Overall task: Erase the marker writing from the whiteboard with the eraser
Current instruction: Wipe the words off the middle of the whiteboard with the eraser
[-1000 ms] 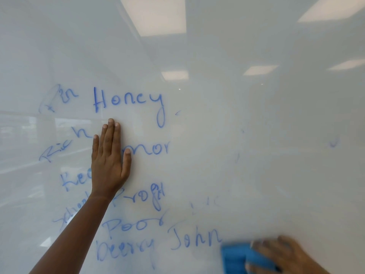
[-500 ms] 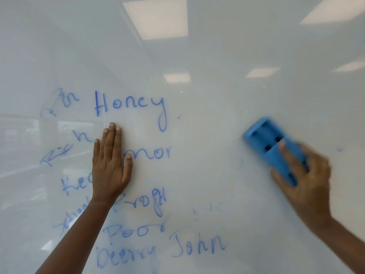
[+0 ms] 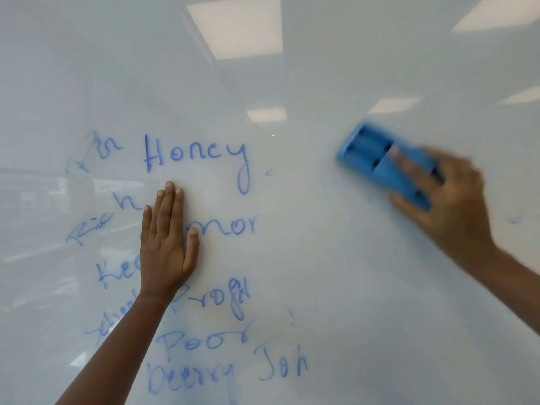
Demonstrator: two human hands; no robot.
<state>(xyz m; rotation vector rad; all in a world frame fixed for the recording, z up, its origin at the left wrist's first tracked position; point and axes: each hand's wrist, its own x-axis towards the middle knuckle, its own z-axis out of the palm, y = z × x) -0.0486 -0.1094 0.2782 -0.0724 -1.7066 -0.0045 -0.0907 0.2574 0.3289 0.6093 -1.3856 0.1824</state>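
Observation:
A glossy whiteboard (image 3: 336,273) fills the view. Blue marker writing (image 3: 195,154) covers its left half in several rows, from "Honey" at the top down to "John" near the bottom. My left hand (image 3: 166,244) lies flat on the board over the middle rows, fingers together and pointing up, hiding parts of words. My right hand (image 3: 447,209) presses a blue eraser (image 3: 377,159) against the board at the upper right, well right of the writing. The eraser and this hand are motion-blurred.
A small blue mark (image 3: 512,220) stays at the far right of the board and a short stroke (image 3: 268,171) sits right of "Honey". Ceiling lights reflect in the upper part of the board. The right half shows faint blue smear.
My right hand has swept the eraser from the bottom edge near "John" up and right across the board, then higher still. My left hand has stayed in place.

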